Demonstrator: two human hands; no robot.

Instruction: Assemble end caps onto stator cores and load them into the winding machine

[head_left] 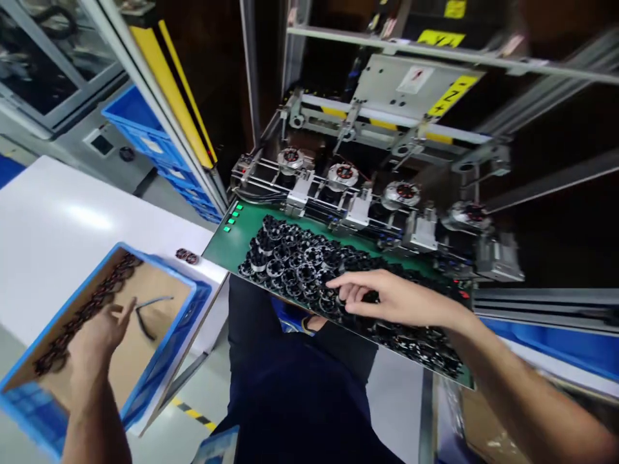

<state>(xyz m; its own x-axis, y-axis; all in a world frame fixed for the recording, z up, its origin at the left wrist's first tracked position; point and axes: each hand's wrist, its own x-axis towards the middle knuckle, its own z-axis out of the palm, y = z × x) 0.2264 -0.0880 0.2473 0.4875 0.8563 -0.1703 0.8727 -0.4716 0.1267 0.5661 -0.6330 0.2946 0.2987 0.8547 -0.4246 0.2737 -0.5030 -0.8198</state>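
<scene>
My left hand (99, 335) is over a blue bin (159, 370) lined with brown cardboard, thumb and fingers apart, close to a row of dark red-and-black wound motor cores (91, 303). A thin dark strap-like piece (144, 322) lies loose in the bin. My right hand (382, 295) is above a heap of black ring-shaped plastic parts (294, 261) on a green work surface (217, 248). Its index finger is stretched toward the rings and the other fingers are loosely curled. No held part shows in either hand.
Behind the rings stands a machine with several round silver fixtures (342, 175) carrying wound cores. Two cores (187, 256) sit on the white table (58, 212). Stacked blue crates (155, 145) and a yellow post (167, 90) stand left. More blue bins (556, 348) are at right.
</scene>
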